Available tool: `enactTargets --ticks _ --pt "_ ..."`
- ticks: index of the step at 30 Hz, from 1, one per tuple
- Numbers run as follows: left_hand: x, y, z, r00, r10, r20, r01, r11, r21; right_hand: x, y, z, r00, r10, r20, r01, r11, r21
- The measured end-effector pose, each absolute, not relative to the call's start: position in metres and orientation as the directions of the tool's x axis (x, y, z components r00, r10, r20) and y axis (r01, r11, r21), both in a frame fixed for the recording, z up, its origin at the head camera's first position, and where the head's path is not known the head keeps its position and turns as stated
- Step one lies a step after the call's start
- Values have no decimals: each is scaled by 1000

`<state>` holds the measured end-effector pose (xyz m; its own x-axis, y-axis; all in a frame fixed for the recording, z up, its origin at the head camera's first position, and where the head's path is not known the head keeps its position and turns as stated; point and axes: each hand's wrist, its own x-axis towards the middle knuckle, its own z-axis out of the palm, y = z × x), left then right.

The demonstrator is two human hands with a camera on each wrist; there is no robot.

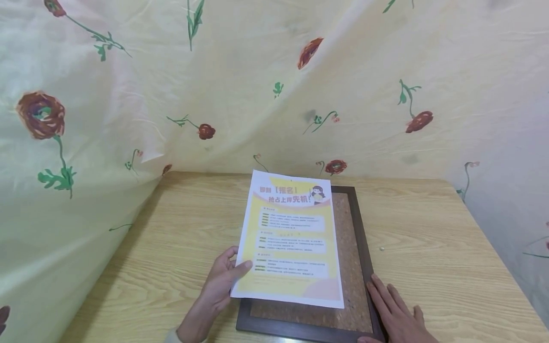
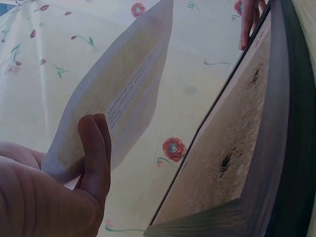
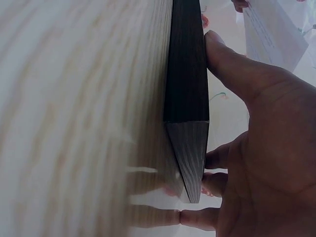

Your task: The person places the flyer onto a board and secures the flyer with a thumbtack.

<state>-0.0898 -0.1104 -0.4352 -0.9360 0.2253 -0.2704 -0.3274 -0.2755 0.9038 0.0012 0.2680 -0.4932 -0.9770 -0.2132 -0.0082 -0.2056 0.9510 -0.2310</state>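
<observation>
A printed paper flyer (image 1: 291, 243), yellow and white with pink areas and a cartoon figure, is held above a cork board (image 1: 353, 267) with a dark wooden frame. My left hand (image 1: 218, 281) pinches the flyer's lower left edge, thumb on the printed face. In the left wrist view the sheet (image 2: 123, 84) stands tilted, apart from the board. The board lies on the table, partly hidden under the flyer. My right hand (image 1: 396, 312) rests at its near right corner, fingers extended along the right side. In the right wrist view the thumb touches the dark frame (image 3: 187, 64).
The board lies on a light wood-grain table (image 1: 171, 238). A small pale round object (image 1: 381, 248) sits on the table right of the board. A floral cloth (image 1: 240, 85) hangs behind and at the sides of the table.
</observation>
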Motion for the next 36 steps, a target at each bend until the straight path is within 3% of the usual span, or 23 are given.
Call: enactTargets --ticks 36 --pt "-88 -71 -455 -912 169 -373 -402 -198 894 1 269 -494 -977 -213 -25 -200 945 -258"
